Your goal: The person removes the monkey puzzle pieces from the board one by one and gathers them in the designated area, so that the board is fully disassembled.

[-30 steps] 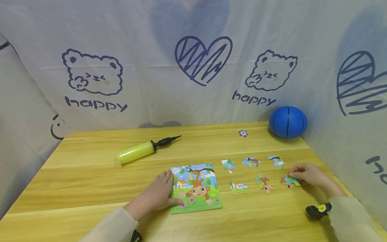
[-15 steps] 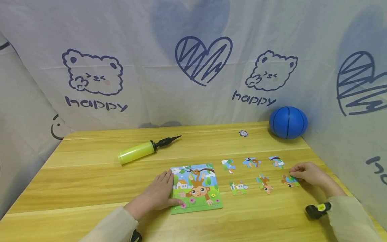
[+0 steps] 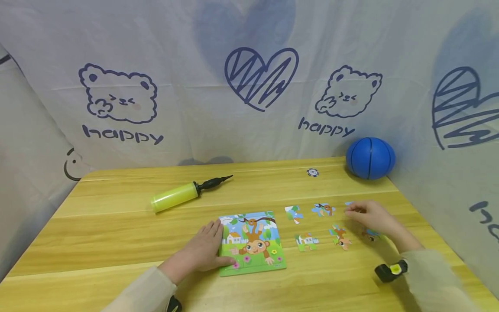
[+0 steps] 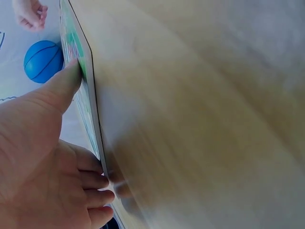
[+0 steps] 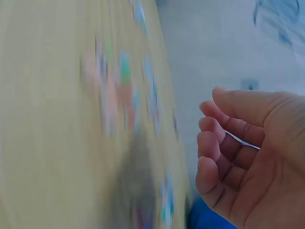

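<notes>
My left hand rests on the left side of a monkey picture puzzle board; in the left wrist view the thumb lies on its face and the fingers meet its edge. Above the loose jigsaw pieces at the right, my right hand holds nothing, its fingers loosely bent in the right wrist view. It partly hides the upper right piece and the lower right piece. Other pieces lie face up in two rows: a tail piece, a leafy piece, a house piece and a monkey piece.
A yellow-green hand pump with a black nozzle lies at the back left. A round chip and a blue ball are toward the back right. Printed cloth hangs behind the wooden table.
My right hand has let go of the lower right puzzle piece and moved left and away from me, over the upper right one. The left hand stays on the board.
</notes>
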`<state>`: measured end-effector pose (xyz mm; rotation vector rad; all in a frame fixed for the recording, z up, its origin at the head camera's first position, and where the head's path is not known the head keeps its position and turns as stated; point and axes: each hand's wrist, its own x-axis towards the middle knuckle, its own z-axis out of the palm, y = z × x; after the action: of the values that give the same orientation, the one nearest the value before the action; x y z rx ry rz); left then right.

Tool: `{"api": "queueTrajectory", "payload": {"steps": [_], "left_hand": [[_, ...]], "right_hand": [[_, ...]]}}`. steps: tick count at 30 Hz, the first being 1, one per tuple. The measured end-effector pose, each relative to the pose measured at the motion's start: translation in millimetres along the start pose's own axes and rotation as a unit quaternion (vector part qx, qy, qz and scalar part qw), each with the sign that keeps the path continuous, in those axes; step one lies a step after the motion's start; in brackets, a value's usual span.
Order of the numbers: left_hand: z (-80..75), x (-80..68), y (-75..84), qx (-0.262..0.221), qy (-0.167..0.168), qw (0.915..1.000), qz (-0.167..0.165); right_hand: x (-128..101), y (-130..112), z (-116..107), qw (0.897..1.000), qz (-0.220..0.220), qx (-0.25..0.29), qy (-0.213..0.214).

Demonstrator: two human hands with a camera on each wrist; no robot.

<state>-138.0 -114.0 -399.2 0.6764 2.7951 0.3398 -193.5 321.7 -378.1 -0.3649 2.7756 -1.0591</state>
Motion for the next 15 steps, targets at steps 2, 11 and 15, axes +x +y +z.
{"api": "queueTrajectory", "payload": {"steps": [2,11,15], "left_hand": [[0.1,-0.3,-0.8,0.001,0.001,1.0000,0.001],[0.3,-2.7,-0.2,0.000,0.000,1.0000,0.002],[0.1,-4.6,0.5,-0.003,0.002,1.0000,-0.003]], "right_hand": [[6,-17,10,0.999,-0.034,0.012,-0.014],[29,-79,65,0.985,-0.145,0.012,-0.091],[34,-100,90,0.977,-0.172,0.015,-0.127]]}}
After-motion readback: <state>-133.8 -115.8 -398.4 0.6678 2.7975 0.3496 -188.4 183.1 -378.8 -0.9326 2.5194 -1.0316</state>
